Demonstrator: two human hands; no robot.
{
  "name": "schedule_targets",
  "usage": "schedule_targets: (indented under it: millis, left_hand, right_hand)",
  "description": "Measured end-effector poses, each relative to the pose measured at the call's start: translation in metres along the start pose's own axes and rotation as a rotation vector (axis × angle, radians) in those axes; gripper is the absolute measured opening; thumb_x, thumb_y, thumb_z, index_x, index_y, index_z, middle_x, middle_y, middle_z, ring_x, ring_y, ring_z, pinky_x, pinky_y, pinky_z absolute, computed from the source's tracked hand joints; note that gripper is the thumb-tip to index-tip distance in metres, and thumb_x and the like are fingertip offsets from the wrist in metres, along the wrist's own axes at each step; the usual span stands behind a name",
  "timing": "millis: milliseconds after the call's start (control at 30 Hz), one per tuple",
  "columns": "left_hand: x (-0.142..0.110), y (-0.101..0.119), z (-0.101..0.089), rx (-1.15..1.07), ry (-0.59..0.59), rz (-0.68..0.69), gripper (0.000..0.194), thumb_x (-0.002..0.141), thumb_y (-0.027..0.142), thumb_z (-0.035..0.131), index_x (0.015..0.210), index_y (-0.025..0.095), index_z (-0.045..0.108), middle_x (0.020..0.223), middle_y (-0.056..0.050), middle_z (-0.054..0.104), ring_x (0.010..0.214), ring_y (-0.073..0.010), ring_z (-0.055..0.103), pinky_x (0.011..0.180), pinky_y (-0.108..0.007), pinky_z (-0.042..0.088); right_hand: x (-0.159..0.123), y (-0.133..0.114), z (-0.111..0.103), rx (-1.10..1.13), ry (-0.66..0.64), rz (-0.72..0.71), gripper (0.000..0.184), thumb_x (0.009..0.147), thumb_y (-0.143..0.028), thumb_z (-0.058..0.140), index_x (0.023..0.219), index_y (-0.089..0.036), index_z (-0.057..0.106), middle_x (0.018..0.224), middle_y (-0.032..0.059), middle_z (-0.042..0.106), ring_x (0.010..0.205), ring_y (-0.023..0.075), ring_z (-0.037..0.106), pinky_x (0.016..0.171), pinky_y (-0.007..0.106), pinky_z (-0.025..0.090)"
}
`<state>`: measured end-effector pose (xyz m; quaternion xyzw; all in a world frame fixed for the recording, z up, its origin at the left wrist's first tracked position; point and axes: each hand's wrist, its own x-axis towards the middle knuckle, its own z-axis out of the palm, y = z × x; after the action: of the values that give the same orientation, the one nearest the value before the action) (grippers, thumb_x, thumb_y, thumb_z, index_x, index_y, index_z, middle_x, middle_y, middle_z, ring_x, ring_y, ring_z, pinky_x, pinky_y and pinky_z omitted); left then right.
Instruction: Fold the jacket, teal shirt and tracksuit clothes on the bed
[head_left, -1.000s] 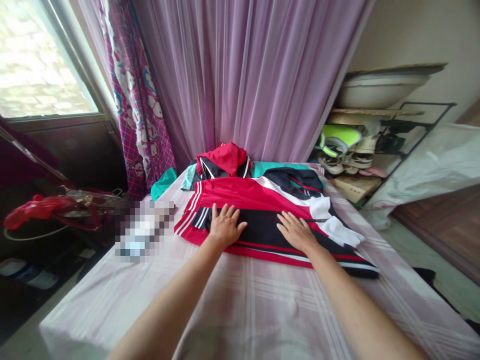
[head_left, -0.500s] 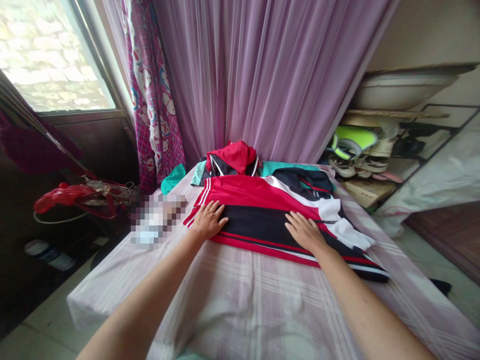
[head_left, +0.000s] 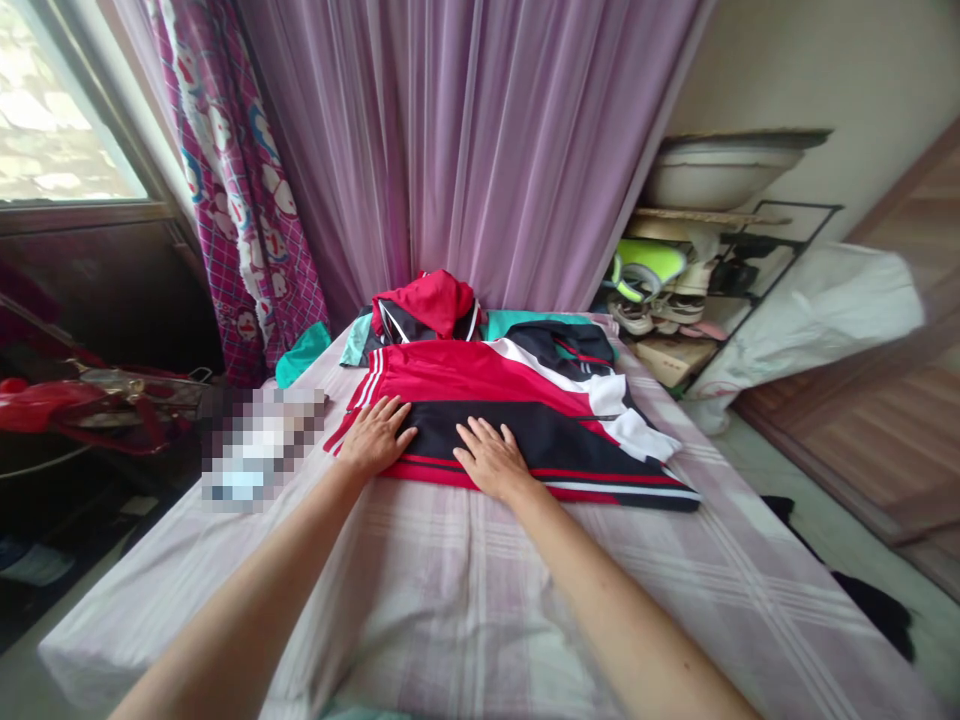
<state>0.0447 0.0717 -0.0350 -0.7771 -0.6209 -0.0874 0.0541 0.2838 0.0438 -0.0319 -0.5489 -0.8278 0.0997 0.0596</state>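
A red, black and white track jacket (head_left: 457,370) lies sideways and flat on the cloth-covered table. Its white-striped hem points left, and one black sleeve (head_left: 555,440) is folded across the near side. My left hand (head_left: 375,435) rests palm down over the sleeve's cuff end, fingers spread, covering most of the cuff. Farther right, my right hand (head_left: 491,458) lies flat on the middle of the same sleeve with its fingers apart. Neither hand grips the fabric. White fabric parts (head_left: 645,432) stick out at the jacket's right end.
Behind the jacket lie a crumpled red and black garment (head_left: 427,300) and a dark navy one (head_left: 551,345) on teal cloth. A pixelated item (head_left: 259,450) sits left on the table (head_left: 450,610). A shoe rack (head_left: 795,260) stands right, a red bicycle-like frame (head_left: 127,400) left.
My left hand has slid left onto the cuff end. The right hand has moved left along the sleeve, closer to the left one. The jacket's near right corner lies farther back.
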Motion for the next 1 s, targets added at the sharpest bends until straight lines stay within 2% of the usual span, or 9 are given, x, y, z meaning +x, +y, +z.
schedule_targets:
  millis: [100,300,400,533,633,767,867,1000]
  left_hand:
    - [0.002,-0.004,0.004,-0.026,0.019,0.002,0.059,0.096,0.055,0.04,0.146,0.025,0.049,0.156,-0.007,0.043,0.146,-0.0283,0.033,0.12,-0.045,0.026]
    - [0.004,-0.006,0.006,-0.09,0.061,0.009,0.053,0.093,0.049,0.049,0.142,0.027,0.053,0.153,-0.005,0.047,0.146,-0.0278,0.035,0.121,-0.046,0.026]
    - [0.0,-0.002,0.004,-0.099,0.087,0.005,0.051,0.093,0.045,0.049,0.14,0.026,0.055,0.152,-0.006,0.049,0.145,-0.0279,0.036,0.121,-0.045,0.027]
    - [-0.012,0.001,0.001,-0.112,0.141,0.006,0.047,0.096,0.037,0.042,0.136,0.019,0.058,0.146,-0.009,0.055,0.142,-0.0269,0.041,0.121,-0.043,0.029]
    - [-0.024,0.0,0.0,-0.122,0.152,-0.006,0.047,0.096,0.036,0.039,0.135,0.018,0.059,0.145,-0.008,0.056,0.141,-0.0264,0.043,0.12,-0.043,0.031]
    - [-0.038,-0.004,-0.004,-0.14,0.152,-0.04,0.047,0.096,0.038,0.04,0.134,0.02,0.06,0.143,-0.008,0.058,0.14,-0.0262,0.045,0.119,-0.043,0.032]
    - [-0.049,-0.005,-0.005,-0.129,0.186,-0.12,0.044,0.097,0.038,0.04,0.133,0.025,0.06,0.142,-0.007,0.059,0.138,-0.0249,0.047,0.119,-0.046,0.029]
    - [-0.062,-0.011,-0.002,-0.101,0.245,-0.312,0.044,0.096,0.038,0.04,0.135,0.025,0.057,0.15,-0.009,0.051,0.141,-0.027,0.042,0.117,-0.05,0.029]
  right_hand:
    - [-0.019,0.045,-0.008,-0.073,-0.011,0.048,0.06,0.101,-0.05,0.024,0.155,-0.024,0.034,0.163,0.0073,0.028,0.15,0.0225,0.022,0.121,0.05,0.013]
    - [-0.087,0.162,-0.018,-0.232,0.051,0.276,0.057,0.1,-0.042,0.023,0.154,-0.027,0.036,0.161,0.0058,0.032,0.148,0.0219,0.027,0.119,0.051,0.018]
    - [-0.112,0.199,-0.016,-0.293,0.12,0.31,0.055,0.099,-0.037,0.025,0.151,-0.028,0.04,0.158,0.0062,0.038,0.146,0.0227,0.033,0.118,0.052,0.022]
    - [-0.12,0.207,-0.012,-0.318,0.195,0.321,0.053,0.098,-0.034,0.029,0.146,-0.026,0.048,0.155,0.007,0.044,0.142,0.0234,0.039,0.117,0.05,0.025]
    - [-0.119,0.203,-0.01,-0.31,0.284,0.32,0.05,0.097,-0.033,0.032,0.141,-0.025,0.055,0.15,0.007,0.051,0.137,0.0234,0.045,0.115,0.048,0.029]
    - [-0.122,0.203,-0.012,-0.258,0.416,0.25,0.048,0.095,-0.032,0.033,0.128,-0.021,0.067,0.139,0.0093,0.061,0.127,0.0245,0.055,0.109,0.043,0.037]
    - [-0.128,0.204,-0.014,-0.216,0.471,0.242,0.049,0.094,-0.033,0.033,0.119,-0.019,0.072,0.135,0.0107,0.064,0.123,0.025,0.058,0.106,0.039,0.042]
    - [-0.136,0.206,-0.012,-0.191,0.534,0.344,0.052,0.094,-0.037,0.031,0.12,-0.015,0.071,0.135,0.0142,0.063,0.122,0.0275,0.058,0.102,0.04,0.044]
